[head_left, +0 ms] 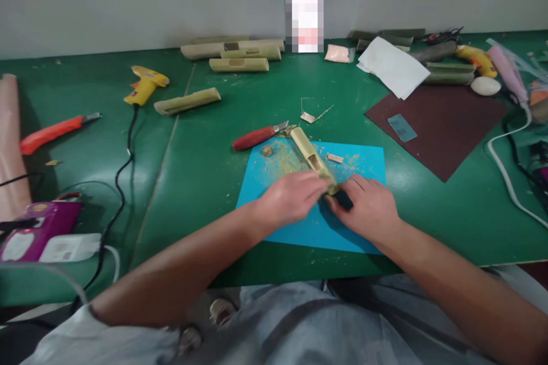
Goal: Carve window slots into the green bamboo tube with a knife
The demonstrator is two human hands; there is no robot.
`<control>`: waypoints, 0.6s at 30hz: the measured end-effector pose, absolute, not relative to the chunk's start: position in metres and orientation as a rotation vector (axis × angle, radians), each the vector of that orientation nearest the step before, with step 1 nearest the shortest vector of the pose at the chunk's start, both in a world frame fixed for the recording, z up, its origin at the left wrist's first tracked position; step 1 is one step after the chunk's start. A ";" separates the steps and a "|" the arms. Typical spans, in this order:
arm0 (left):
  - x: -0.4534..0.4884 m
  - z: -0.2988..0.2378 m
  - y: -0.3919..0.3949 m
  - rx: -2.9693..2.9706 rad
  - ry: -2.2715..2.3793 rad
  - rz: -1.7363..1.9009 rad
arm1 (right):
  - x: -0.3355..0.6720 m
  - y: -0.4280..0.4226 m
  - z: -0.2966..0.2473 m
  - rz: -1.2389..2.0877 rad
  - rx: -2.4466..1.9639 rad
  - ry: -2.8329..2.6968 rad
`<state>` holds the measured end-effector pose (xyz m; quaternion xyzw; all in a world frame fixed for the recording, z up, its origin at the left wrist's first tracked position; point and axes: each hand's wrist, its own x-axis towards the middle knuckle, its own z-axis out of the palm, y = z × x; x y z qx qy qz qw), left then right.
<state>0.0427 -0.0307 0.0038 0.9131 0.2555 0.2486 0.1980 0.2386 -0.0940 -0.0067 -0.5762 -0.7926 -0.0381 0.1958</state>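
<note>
A pale bamboo piece [309,153] with a cut slot lies slanted over a blue sheet [295,228] dusted with shavings. My left hand [291,198] is closed around its near end. My right hand [369,205] is closed on a small dark block [342,199] pressed against that same end. A red-handled knife [256,137] lies just beyond the sheet's far left corner, touching neither hand.
The green table [205,171] carries several bamboo pieces [233,50], a yellow glue gun [144,84] with a black cord, an orange cutter [53,132], brown sandpaper [436,125], white paper [391,67], a white egg-shaped object [485,86] and a purple device [36,229].
</note>
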 end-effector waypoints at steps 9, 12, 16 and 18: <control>0.042 0.006 -0.032 2.550 0.774 0.711 | 0.238 -0.094 -0.007 -0.092 -1.618 -2.208; 0.040 0.005 -0.033 2.613 0.678 0.627 | 0.238 -0.094 -0.007 -0.115 -1.606 -2.218; 0.040 0.005 -0.033 2.617 0.758 0.630 | 0.238 -0.094 -0.007 -0.108 -1.607 -2.221; 0.041 0.005 -0.034 2.604 0.782 0.613 | 0.238 -0.094 -0.008 -0.115 -1.609 -2.225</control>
